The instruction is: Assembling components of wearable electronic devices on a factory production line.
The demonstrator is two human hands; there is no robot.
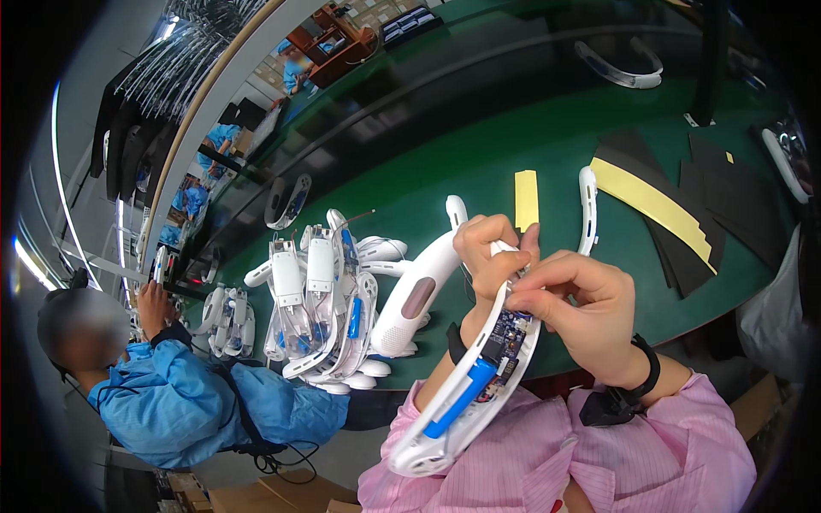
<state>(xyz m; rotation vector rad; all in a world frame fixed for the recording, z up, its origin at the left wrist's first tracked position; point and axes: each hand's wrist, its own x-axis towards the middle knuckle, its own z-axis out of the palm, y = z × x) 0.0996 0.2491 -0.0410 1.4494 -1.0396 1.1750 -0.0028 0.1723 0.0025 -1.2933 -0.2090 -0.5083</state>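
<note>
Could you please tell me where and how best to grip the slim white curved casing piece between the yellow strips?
I'd pinch the slim white curved casing piece mid-length from above, across its long edges; it looks narrow there, with green table on both sides.

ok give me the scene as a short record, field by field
left hand: gripping casing near its upper end
right hand: fingertips pinched at casing, anything between them hidden
casing: white, open, with blue cylinder and circuit board
table: green
left: white parts, co-worker in blue
right: black sheets
</note>
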